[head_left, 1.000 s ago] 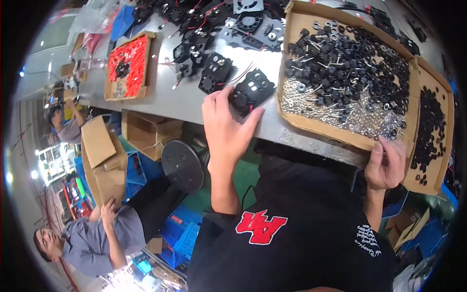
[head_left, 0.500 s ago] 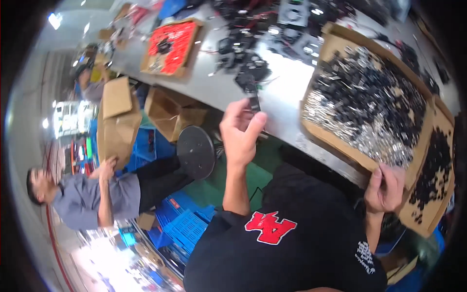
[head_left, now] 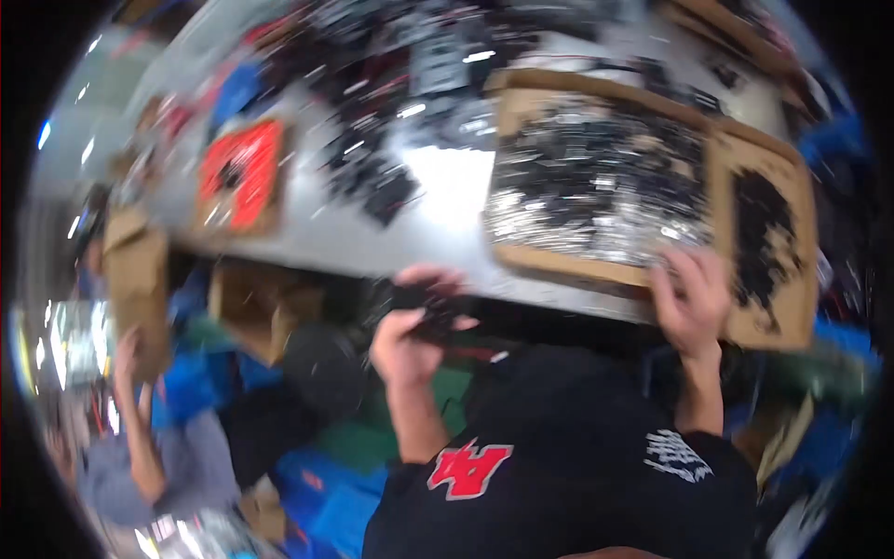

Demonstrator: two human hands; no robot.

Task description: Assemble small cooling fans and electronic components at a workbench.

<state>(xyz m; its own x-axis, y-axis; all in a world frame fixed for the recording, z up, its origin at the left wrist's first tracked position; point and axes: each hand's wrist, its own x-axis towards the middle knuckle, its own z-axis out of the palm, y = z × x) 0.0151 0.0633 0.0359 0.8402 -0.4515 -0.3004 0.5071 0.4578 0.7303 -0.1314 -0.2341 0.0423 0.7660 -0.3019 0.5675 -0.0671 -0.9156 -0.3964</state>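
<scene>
- Left hand (head_left: 410,345): thumb and fingers closed about a black unit (head_left: 436,312), apparently a small fan assembly; it is off the table (head_left: 326,233), just in front of the near edge.
- Right hand (head_left: 694,293): fingers curled, narrow gap to the thumb, at the near right corner of the fastener tray (head_left: 568,265). Motion blur; cannot tell whether anything is pinched.
- Progress: judged under way. One unit is in hand; whether any hardware is fitted to it cannot be told. More black assemblies (head_left: 386,196) lie clustered on the table, finished or not unclear.
- Stock: the fastener tray is well covered with black and silver pieces.
- Clearance: bare metal lies between the cluster and the fastener tray, and along the near edge toward the tray of red parts (head_left: 270,205).
- Tight side: a second cardboard tray (head_left: 793,312) stands against the fastener tray's right side.
</scene>
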